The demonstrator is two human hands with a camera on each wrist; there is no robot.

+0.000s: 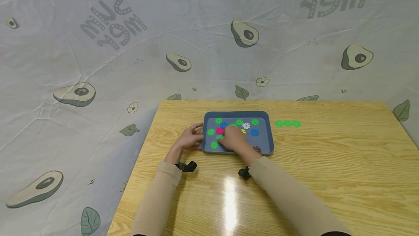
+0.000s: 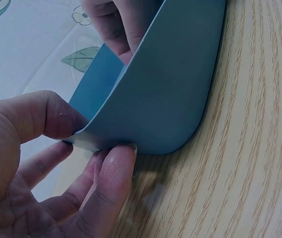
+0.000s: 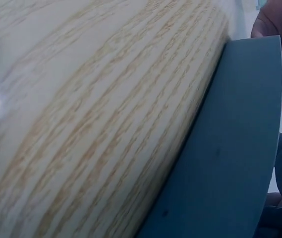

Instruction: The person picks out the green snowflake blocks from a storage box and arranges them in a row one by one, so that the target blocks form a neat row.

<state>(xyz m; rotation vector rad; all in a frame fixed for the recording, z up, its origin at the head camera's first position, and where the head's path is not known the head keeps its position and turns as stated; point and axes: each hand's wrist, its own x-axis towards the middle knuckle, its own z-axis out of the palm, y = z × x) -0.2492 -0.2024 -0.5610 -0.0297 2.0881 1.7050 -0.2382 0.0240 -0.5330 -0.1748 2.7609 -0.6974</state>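
A blue-grey tray (image 1: pixel 269 134) lies on the table, holding several notched plastic discs: green (image 1: pixel 214 145), pink (image 1: pixel 219 131), white (image 1: pixel 246 126), blue (image 1: pixel 254 132) and a partly hidden brown one (image 1: pixel 256 149). My left hand (image 1: pixel 190 138) grips the tray's left wall, the thumb over the rim and fingers against the outside in the left wrist view. Inside the tray, my right hand (image 1: pixel 234 138) reaches down among the discs, fingertips beside a green disc near the pink one. I cannot tell whether it pinches a disc. The tray wall (image 3: pixel 220 134) hides its fingertips in the right wrist view.
Just right of the tray, three green discs (image 1: pixel 287 123) sit side by side in a row on the wooden table (image 1: pixel 327 163). A pale cloth (image 1: pixel 209 39) printed with avocados hangs behind the table and along its left side.
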